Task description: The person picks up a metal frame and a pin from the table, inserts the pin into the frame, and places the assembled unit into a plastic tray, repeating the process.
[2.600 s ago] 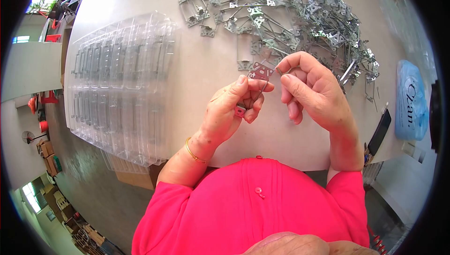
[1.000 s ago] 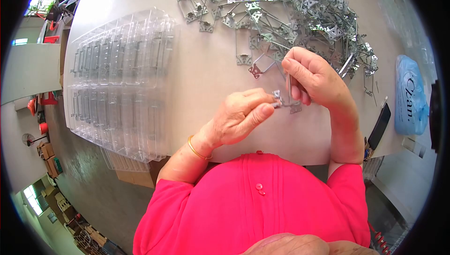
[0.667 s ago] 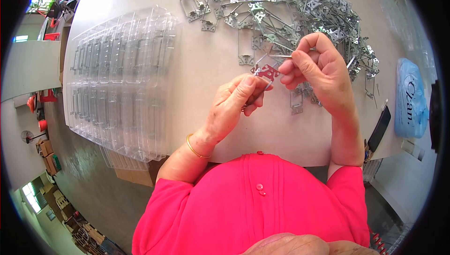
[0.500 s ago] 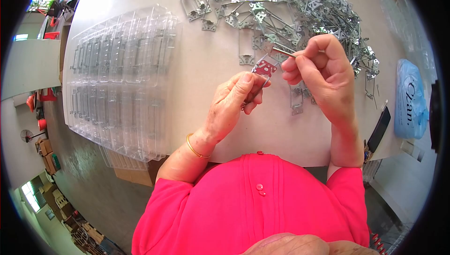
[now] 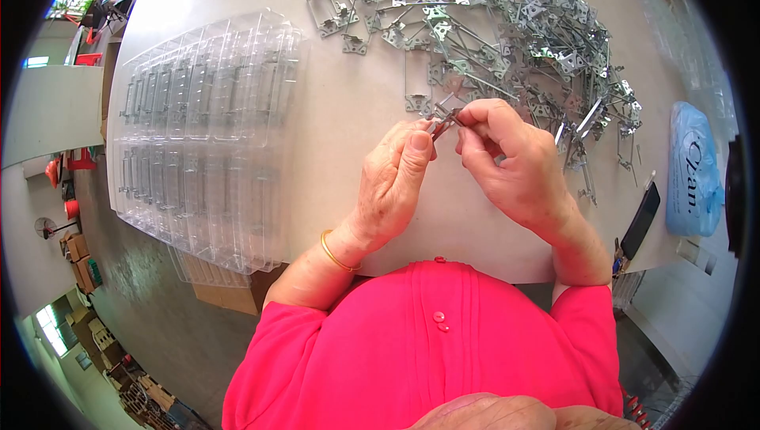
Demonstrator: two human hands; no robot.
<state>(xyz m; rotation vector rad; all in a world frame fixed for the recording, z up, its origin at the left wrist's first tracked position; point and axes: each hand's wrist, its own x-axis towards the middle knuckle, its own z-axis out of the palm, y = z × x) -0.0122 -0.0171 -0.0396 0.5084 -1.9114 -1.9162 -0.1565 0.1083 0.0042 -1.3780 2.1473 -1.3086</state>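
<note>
Between my two hands is a small metal bracket (image 5: 444, 120) with thin rods or plates; its shape is partly covered by fingers. My left hand (image 5: 392, 181) is closed on its lower left side, thumb on top. With thumb and forefinger curled, my right hand (image 5: 514, 157) closes on the bracket's right end. Just beyond the fingertips lies a flat metal bracket plate (image 5: 417, 103) with a long frame, on the table (image 5: 340, 145). A large tangled pile of similar metal brackets (image 5: 538, 26) spreads behind and to the right of my hands.
Clear plastic trays (image 5: 202, 141) holding rows of metal frames lie at the left. At the right are a blue plastic bag (image 5: 691, 173) and a dark flat object (image 5: 640, 220) resembling a phone. A cardboard box (image 5: 229, 291) stands below the table's left edge.
My right hand has come down and left from above, where it held a thin rod-like metal piece, to meet my left hand. The red-looking bracket plate has turned and shows less of its face.
</note>
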